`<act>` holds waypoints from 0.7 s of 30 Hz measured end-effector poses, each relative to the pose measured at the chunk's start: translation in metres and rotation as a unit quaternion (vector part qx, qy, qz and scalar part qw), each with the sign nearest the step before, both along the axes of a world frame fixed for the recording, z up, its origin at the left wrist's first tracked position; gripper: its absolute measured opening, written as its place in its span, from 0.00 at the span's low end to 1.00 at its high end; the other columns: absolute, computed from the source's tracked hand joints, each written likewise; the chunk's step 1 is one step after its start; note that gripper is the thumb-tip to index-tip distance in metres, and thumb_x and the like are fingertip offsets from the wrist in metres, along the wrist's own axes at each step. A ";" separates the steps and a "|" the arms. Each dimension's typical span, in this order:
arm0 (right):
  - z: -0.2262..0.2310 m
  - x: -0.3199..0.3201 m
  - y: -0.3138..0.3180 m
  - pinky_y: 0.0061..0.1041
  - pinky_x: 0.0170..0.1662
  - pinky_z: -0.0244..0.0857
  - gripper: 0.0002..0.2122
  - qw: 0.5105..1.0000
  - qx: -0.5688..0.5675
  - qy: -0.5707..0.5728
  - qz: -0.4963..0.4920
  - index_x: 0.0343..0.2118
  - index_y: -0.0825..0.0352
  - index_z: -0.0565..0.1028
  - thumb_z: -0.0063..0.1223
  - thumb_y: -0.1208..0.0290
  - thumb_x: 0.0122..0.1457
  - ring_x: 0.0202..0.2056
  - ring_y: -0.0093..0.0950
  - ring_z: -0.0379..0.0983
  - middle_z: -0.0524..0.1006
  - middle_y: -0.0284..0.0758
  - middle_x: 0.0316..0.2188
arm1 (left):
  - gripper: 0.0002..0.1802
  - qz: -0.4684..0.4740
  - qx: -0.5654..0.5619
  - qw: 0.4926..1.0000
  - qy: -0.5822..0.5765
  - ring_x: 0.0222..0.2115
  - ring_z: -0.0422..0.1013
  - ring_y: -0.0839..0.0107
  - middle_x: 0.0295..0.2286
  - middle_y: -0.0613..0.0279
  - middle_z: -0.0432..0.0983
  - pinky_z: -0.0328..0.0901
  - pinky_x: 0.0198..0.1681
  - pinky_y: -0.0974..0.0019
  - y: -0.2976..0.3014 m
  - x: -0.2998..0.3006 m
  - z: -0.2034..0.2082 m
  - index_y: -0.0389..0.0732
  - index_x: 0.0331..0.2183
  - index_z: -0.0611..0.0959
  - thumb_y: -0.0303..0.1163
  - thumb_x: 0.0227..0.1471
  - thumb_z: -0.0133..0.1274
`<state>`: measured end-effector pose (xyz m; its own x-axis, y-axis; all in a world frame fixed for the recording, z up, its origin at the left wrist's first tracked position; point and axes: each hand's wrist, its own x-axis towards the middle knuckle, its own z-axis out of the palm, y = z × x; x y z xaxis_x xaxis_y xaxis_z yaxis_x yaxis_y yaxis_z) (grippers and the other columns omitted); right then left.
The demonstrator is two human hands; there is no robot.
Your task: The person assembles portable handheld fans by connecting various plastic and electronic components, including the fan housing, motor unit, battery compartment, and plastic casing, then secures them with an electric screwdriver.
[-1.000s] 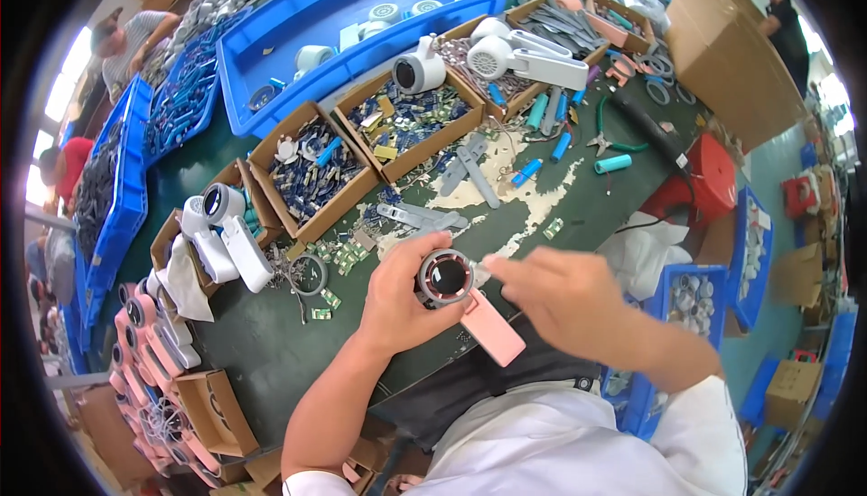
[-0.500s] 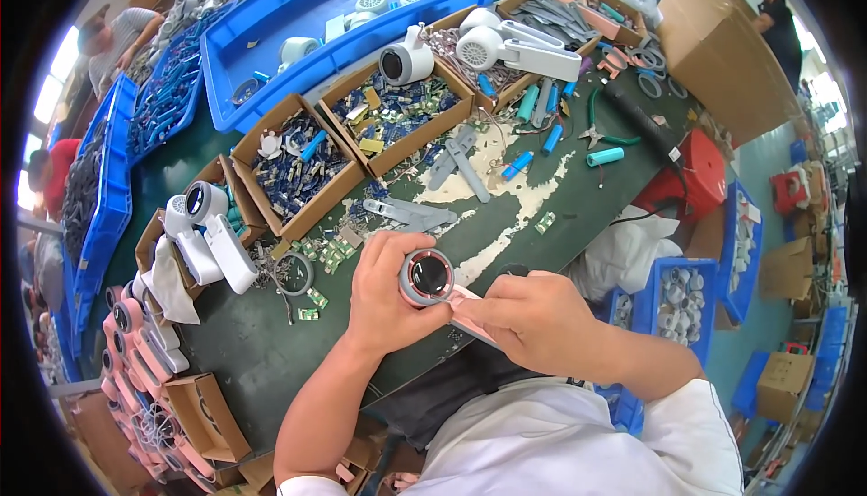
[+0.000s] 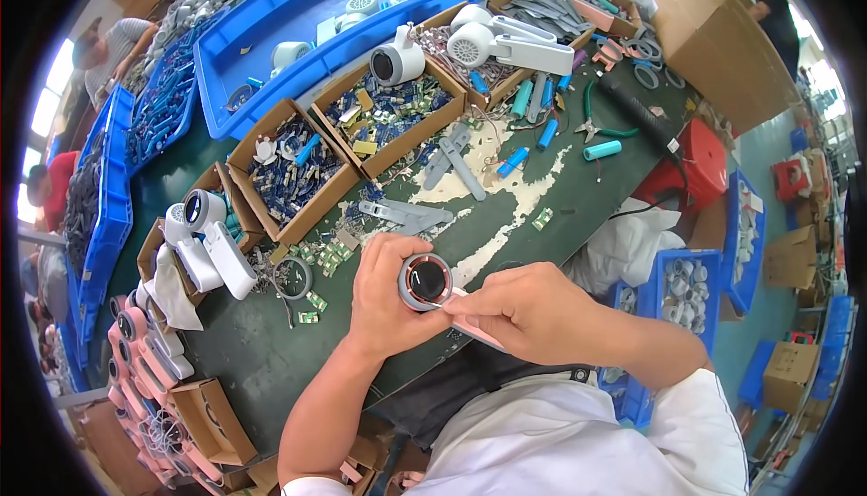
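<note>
A small pink handheld fan with a grey ring and a dark, shiny round face is between my hands above the near part of the bench. My left hand is closed round the side of its round head, with the face turned up. At the lower right of the ring, my right hand is closed in a pinch against the rim. What its fingers grip is too small and covered to name. The fan's pale pink handle runs beneath the right hand, partly hidden.
Cardboard boxes of circuit boards stand beyond my hands, with a large blue tray behind. Grey arms, blue batteries and green-handled pliers lie on the bench. Pink fans are piled at left. A red stool stands right.
My right hand has turned slightly at the ring's edge, and a dark piece seen behind its fingers is no longer visible. The left hand keeps its hold. The view has shifted slightly.
</note>
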<state>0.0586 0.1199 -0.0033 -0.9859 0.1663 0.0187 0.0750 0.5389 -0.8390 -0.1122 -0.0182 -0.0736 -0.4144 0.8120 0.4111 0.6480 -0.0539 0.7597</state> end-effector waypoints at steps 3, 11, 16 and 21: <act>0.005 0.000 -0.004 0.39 0.32 0.70 0.10 0.999 0.039 -0.019 0.004 0.44 0.61 0.82 0.55 0.73 0.61 0.28 0.42 0.77 0.77 0.41 0.24 | 0.33 0.003 -0.006 1.000 -0.004 0.35 0.71 0.55 0.34 0.57 0.72 0.66 0.38 0.57 -0.001 0.000 0.000 0.40 0.40 0.77 0.32 0.27 0.74; 0.002 0.006 -0.029 0.36 0.29 0.71 0.16 0.983 0.176 -0.041 -0.012 0.48 0.65 0.78 0.54 0.76 0.55 0.26 0.37 0.76 0.74 0.39 0.24 | 0.32 0.021 -0.022 1.000 0.003 0.36 0.71 0.55 0.34 0.56 0.72 0.67 0.39 0.57 -0.001 0.001 -0.003 0.40 0.39 0.77 0.32 0.29 0.73; -0.012 0.010 -0.045 0.29 0.24 0.69 0.19 0.965 0.258 0.040 -0.040 0.49 0.69 0.78 0.56 0.75 0.52 0.22 0.31 0.75 0.73 0.36 0.24 | 0.30 0.030 -0.021 0.999 0.008 0.36 0.71 0.54 0.34 0.56 0.73 0.67 0.40 0.57 -0.001 0.002 -0.004 0.39 0.39 0.77 0.31 0.30 0.73; -0.018 0.009 -0.053 0.29 0.24 0.69 0.19 0.946 0.305 0.072 -0.086 0.48 0.69 0.79 0.56 0.76 0.51 0.21 0.31 0.75 0.73 0.35 0.23 | 0.31 0.055 -0.041 0.998 -0.002 0.37 0.71 0.54 0.34 0.55 0.73 0.67 0.40 0.56 -0.002 0.003 0.000 0.39 0.39 0.76 0.31 0.31 0.73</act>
